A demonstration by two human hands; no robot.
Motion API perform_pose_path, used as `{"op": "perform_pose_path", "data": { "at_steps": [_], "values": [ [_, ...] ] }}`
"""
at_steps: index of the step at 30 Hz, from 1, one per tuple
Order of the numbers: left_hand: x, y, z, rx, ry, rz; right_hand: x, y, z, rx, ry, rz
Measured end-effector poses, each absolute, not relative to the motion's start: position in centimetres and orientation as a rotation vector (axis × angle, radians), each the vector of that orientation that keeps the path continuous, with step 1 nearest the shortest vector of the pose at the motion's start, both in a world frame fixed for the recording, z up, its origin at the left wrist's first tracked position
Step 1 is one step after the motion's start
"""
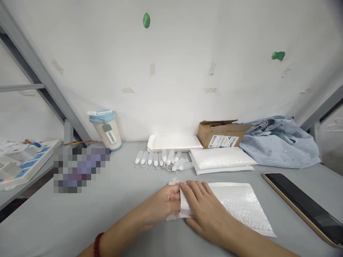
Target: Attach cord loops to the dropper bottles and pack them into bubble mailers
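Observation:
A white bubble mailer (243,203) lies on the grey table in front of me, its flap end toward the left. My left hand (164,205) is closed on that flap end, with the fingers curled and the fingertips partly hidden. Over the mailer's left part my right hand (206,207) bends its fingers, the thumb low at the near edge, gripping it. A crumpled whitish bit (173,181) of the flap or its strip shows above my left fingers. Whether anything is inside the mailer cannot be seen.
Behind the hands lie several small clear squeeze bottles (155,159), filled mailers (225,158) and a mailer stack (174,142). A cardboard box (222,134), blue cloth (281,142) and phone (302,207) are rightward. A tumbler (106,131) and power strip (29,162) stand left.

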State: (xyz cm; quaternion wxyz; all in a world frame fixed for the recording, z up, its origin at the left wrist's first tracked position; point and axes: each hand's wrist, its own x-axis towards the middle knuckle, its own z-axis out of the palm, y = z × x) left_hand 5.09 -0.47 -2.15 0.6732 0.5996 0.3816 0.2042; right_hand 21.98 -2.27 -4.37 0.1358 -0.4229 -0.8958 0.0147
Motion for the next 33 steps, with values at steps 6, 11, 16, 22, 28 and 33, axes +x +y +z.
{"op": "perform_pose_path", "data": {
  "at_steps": [6,11,16,22,28,33],
  "values": [
    [3.3,0.4,-1.6,1.901,1.404,0.771,23.0,-1.5,-3.5,-1.124,-2.499,0.097],
    [2.3,0.8,-0.9,1.747,1.401,0.540,23.2,-1.7,-3.3,-0.969,-2.470,-0.097],
    [2.2,0.9,-1.0,1.672,1.382,0.488,23.0,-2.0,-2.7,-0.819,-2.534,-0.276],
    [1.8,1.3,-1.5,1.654,1.485,0.490,22.7,-2.1,-3.3,-0.897,-2.588,-0.126],
    [2.7,1.0,-1.6,1.629,1.491,0.505,22.2,-2.2,-4.6,-0.841,-2.630,-0.236],
    [3.4,0.9,-2.0,1.583,1.474,0.537,22.1,-2.3,-5.2,-0.745,-2.619,-0.311]
  ]
}}
